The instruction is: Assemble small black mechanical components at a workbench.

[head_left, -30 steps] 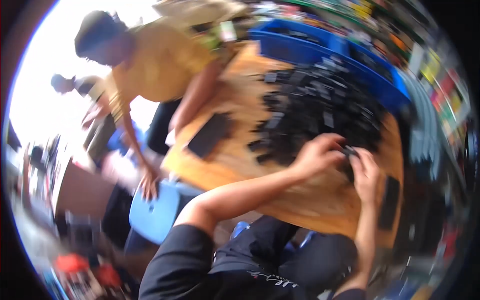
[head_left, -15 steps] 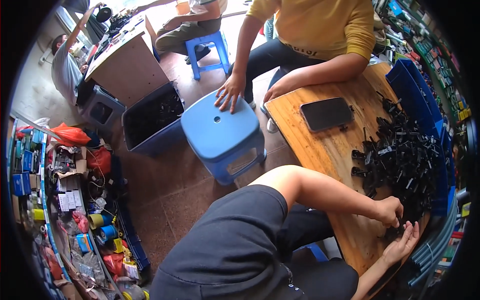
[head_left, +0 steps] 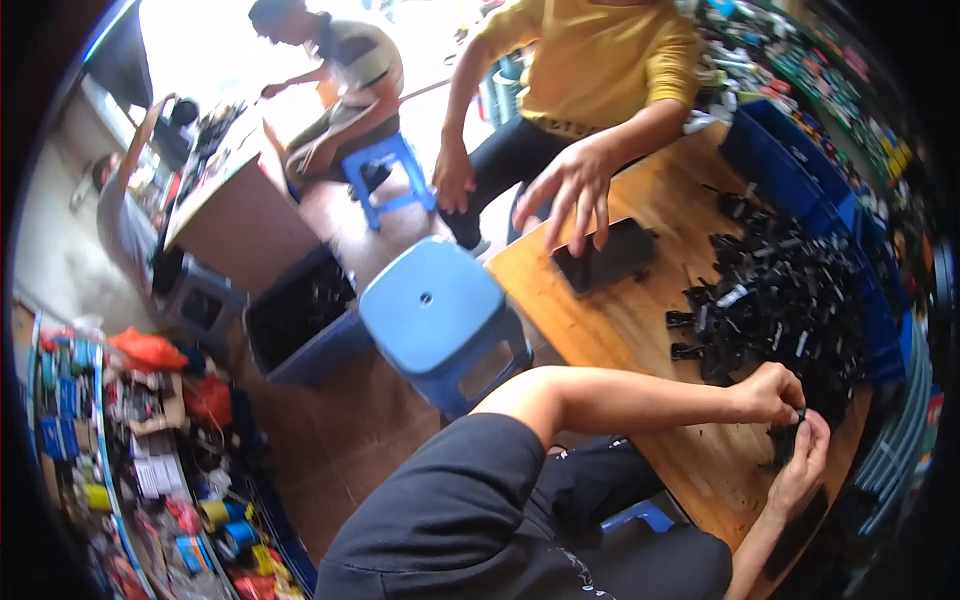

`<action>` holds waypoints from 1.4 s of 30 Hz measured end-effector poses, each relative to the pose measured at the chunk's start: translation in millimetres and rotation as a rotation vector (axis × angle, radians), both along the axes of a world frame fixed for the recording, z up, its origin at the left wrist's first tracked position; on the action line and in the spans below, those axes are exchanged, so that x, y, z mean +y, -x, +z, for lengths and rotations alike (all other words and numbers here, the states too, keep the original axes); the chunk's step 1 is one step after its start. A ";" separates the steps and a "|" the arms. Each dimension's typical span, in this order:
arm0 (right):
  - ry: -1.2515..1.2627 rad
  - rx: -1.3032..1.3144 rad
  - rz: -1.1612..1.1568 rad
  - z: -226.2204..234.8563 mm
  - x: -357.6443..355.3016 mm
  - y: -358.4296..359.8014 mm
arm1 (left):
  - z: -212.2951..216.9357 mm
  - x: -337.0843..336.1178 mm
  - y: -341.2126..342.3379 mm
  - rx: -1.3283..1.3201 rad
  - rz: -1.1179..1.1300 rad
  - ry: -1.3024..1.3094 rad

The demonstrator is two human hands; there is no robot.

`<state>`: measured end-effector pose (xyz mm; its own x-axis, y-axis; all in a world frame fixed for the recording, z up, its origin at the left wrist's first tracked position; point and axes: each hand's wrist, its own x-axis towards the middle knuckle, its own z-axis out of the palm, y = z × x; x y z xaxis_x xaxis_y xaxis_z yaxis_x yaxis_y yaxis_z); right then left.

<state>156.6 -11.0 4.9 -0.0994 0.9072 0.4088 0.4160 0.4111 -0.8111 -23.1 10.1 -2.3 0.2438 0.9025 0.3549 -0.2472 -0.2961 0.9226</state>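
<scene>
My left hand is closed, its thumb and fingertips pinching a small black part at the near right of the wooden table. From the lower edge my right hand comes up, fingers curled and their tips at the same part. The part is mostly covered by fingers, so its exact kind cannot be made out. Just beyond both hands lies a heap of black plastic parts, some with clip-like ends.
Across the table a person in yellow holds a hand over a black phone. Blue bins line the table's far right side. A blue stool and a bin of black parts stand left. Cluttered shelves fill the lower left.
My right hand's fingers, earlier spread with the palm up, have curled in to meet my left fingertips. The co-worker's hand has left the stool; one now hovers over the phone. The view has shifted.
</scene>
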 end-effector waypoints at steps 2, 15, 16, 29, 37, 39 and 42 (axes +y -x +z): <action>0.011 0.074 0.046 3.5 -3.6 9.8 | 4.3 -3.5 0.8 0.023 0.027 -0.043; -0.106 -0.161 0.192 11.8 7.1 -4.3 | 10.4 4.2 -6.7 0.029 0.078 0.336; -0.147 -0.172 0.169 11.9 1.6 1.3 | 10.3 9.2 1.7 -0.111 -0.021 0.466; -0.494 -0.447 -0.094 -21.4 2.6 15.1 | -0.9 -11.8 -17.9 0.207 0.050 0.204; -0.325 -0.452 -0.098 -11.5 17.9 -34.3 | -8.7 12.0 -8.3 -0.227 0.005 0.332; -0.161 -0.758 -0.159 -8.3 23.5 -59.8 | -9.2 19.7 1.0 -0.374 -0.112 0.400; 0.072 -0.535 -0.059 -7.7 24.9 -58.3 | -17.1 17.2 2.5 -0.531 -0.290 0.518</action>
<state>215.0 13.9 -2.8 -0.2245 0.9415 0.2513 0.7993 0.3254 -0.5051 -25.6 27.3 -19.4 0.4102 0.9110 0.0422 -0.6940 0.2818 0.6625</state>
